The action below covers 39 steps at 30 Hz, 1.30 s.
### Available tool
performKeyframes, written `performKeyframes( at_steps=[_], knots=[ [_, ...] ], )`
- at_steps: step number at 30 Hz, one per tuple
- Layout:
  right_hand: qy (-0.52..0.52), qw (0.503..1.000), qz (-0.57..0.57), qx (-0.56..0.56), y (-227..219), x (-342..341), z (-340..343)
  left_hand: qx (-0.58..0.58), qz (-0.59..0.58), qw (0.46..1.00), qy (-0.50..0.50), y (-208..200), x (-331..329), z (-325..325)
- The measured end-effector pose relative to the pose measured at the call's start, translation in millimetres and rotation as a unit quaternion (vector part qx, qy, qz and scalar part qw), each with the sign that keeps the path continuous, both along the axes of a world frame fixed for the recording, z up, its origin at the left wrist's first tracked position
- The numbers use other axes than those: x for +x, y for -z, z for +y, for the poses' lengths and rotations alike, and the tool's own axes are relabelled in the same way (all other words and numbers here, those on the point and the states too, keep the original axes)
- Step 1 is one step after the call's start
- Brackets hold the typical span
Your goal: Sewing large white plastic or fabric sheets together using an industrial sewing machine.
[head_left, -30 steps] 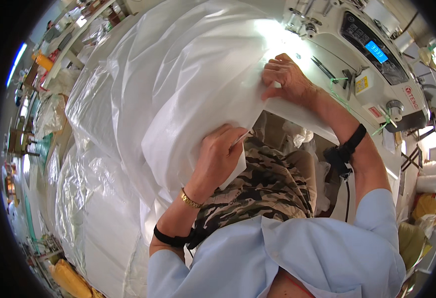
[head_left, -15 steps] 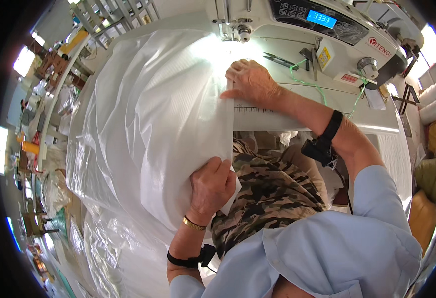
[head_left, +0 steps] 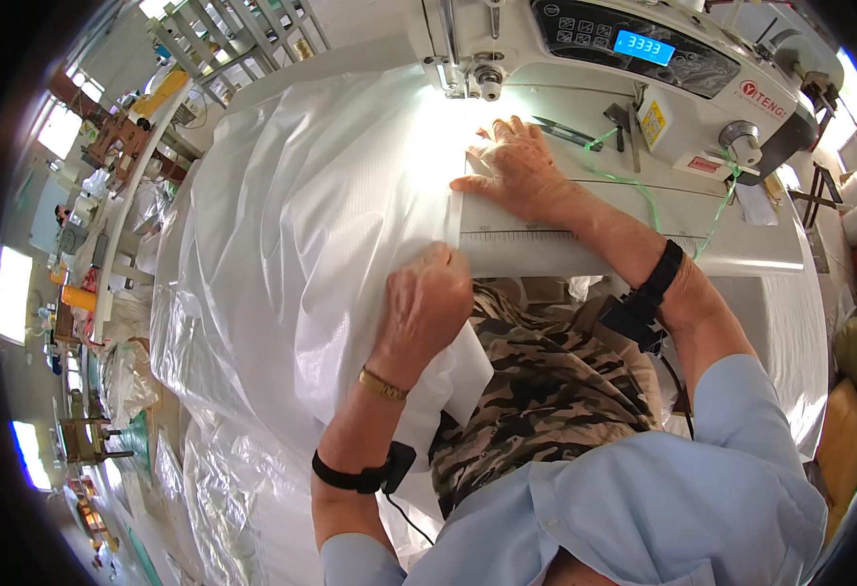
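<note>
A large white plastic-like sheet (head_left: 321, 215) lies in loose folds over the left of the machine table and hangs down beside my lap. My left hand (head_left: 428, 298) is closed on its right-hand edge, just short of the table's front. Farther up, my right hand (head_left: 516, 171) rests at the same edge with its fingers spread and its thumb touching the folded border. Beyond the fingertips is the sewing machine (head_left: 624, 59), its needle area washed out by a bright lamp, so the stitching point cannot be made out.
Dark tweezers (head_left: 567, 131) and a small dark-headed tool (head_left: 618, 122) lie right of the needle. Green thread (head_left: 653, 200) trails across the table (head_left: 741, 249). A ruler strip (head_left: 526, 234) runs near the front edge. At far left stands a cluttered bench (head_left: 140, 186); a slatted rack (head_left: 238, 39) is behind.
My left hand has moved up along the sheet's edge, closer to my right hand. The right hand's fingers have spread wider. The whole view has shifted slightly.
</note>
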State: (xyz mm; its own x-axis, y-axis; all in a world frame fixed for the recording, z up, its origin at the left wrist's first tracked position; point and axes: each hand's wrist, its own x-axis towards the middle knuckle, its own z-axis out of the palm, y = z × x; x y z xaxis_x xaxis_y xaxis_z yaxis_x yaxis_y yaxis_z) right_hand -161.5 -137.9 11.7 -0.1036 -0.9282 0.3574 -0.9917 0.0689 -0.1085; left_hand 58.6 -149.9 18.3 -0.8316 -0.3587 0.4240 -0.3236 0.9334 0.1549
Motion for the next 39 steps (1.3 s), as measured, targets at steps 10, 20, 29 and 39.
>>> performKeyframes(
  at_steps=[10,20,29,39],
  knots=[
    [0.014,0.999,-0.040,0.017,4.3,-11.3,-3.7,-0.016,-0.016,1.000,-0.006,-11.6,-69.2,-39.9],
    [0.014,0.996,-0.089,-0.007,14.7,-21.8,-18.5,0.020,-0.007,0.994,-0.105,-10.6,-111.4,-80.5],
    [-0.004,0.993,-0.116,-0.018,8.6,-12.1,-9.0,0.234,0.106,0.959,-0.119,3.0,-109.0,-117.9],
    [-0.329,0.916,-0.081,-0.216,7.6,14.3,8.7,0.267,0.050,0.954,-0.125,-10.4,-111.6,-114.5]
  ],
)
